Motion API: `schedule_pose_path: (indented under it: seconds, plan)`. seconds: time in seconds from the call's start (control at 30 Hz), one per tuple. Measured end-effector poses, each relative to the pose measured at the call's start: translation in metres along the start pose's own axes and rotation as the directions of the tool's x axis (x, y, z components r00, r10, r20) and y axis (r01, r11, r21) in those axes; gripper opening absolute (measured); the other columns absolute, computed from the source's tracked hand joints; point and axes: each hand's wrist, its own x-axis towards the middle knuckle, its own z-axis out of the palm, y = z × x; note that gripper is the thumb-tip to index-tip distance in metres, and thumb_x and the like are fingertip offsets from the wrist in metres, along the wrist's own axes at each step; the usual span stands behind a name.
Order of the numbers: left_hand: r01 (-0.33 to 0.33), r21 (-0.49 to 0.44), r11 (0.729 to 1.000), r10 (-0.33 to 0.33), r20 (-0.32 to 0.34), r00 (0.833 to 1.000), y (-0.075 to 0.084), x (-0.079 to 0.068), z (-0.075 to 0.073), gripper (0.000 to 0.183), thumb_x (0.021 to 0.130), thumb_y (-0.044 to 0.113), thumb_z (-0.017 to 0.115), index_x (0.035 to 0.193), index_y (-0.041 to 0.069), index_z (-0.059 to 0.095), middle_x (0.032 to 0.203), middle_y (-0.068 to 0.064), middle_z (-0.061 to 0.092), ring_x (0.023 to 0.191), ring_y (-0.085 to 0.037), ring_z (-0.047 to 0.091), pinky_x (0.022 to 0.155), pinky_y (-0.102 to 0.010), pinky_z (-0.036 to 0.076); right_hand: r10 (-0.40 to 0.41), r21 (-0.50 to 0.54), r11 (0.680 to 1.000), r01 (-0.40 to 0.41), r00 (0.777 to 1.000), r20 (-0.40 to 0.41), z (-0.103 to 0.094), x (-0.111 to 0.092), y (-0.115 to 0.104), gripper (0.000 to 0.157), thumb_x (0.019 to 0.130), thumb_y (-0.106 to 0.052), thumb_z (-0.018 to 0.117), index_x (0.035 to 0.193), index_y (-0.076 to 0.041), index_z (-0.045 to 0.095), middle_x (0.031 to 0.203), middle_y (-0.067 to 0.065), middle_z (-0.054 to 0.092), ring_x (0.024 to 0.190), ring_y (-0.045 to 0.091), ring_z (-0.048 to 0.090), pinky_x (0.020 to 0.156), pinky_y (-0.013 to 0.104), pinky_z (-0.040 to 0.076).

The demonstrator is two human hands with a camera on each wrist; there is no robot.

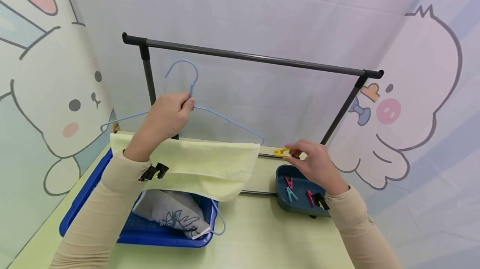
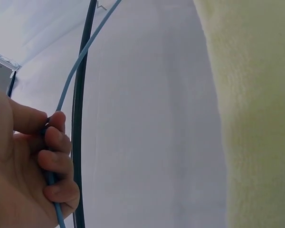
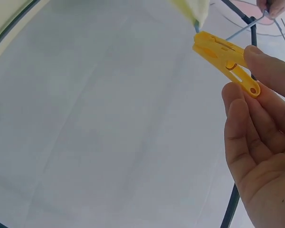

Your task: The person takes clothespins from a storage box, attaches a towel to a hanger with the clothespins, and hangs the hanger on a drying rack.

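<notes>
My left hand grips a blue wire hanger at the base of its hook, and the left wrist view shows the fingers curled round the wire. A pale yellow towel hangs over the hanger's lower bar, its right edge near the hanger's right corner. Just right of that corner, my right hand pinches a yellow clothespin between thumb and fingers. The clothespin's nose points left toward the towel. In the right wrist view, the tip overlaps the towel's corner.
A dark rack with a horizontal bar stands behind the hands. Below the towel, a blue basket holds a grey cloth, with another blue hanger at its right edge. A dark teal bin under my right hand contains several clothespins.
</notes>
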Motion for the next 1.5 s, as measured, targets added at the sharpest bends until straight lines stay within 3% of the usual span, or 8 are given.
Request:
schedule_pose_path:
  seconds: [0.8,1.5]
  plan:
    - [-0.022,0.032,0.999,0.023,-0.002,1.0,0.006,-0.001,0.009,0.03,0.093,0.021,0.039,0.066,0.011,0.047,0.056,-0.003,0.042,0.047,-0.018,0.036,0.047,-0.031,0.03,-0.081,0.071,0.994,0.08,0.996,0.022,0.018,0.041,-0.016,0.017,0.07,-0.009,0.073,0.086,-0.008,0.069,0.076,-0.004,0.061,0.063,0.002,0.055,0.055,0.02,0.045]
    - [-0.031,-0.014,0.999,0.031,-0.016,0.999,0.012,-0.002,0.004,0.028,0.094,0.022,0.039,0.072,0.011,0.054,0.066,-0.001,0.051,0.052,-0.017,0.039,0.051,-0.031,0.033,-0.081,0.008,0.997,0.08,0.99,0.117,0.024,0.048,-0.019,0.02,0.07,-0.009,0.074,0.089,-0.007,0.07,0.077,0.0,0.063,0.061,0.001,0.054,0.055,0.016,0.044]
